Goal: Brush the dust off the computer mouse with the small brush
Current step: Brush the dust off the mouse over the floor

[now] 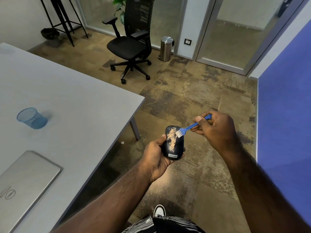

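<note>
A black computer mouse (173,148) with a Lenovo label and a streak of tan dust along its top sits upright in my left hand (155,157), which grips it from below over the floor. My right hand (217,130) pinches the blue handle of a small brush (190,126) between thumb and fingers. The brush's white bristles touch the upper right part of the mouse, beside the dust streak.
A grey table (67,98) fills the left, with a blue mesh cup (32,117) and a closed silver laptop (21,182) on it. A black office chair (131,44) and a steel bin (165,48) stand farther off. A blue wall (286,98) is at right.
</note>
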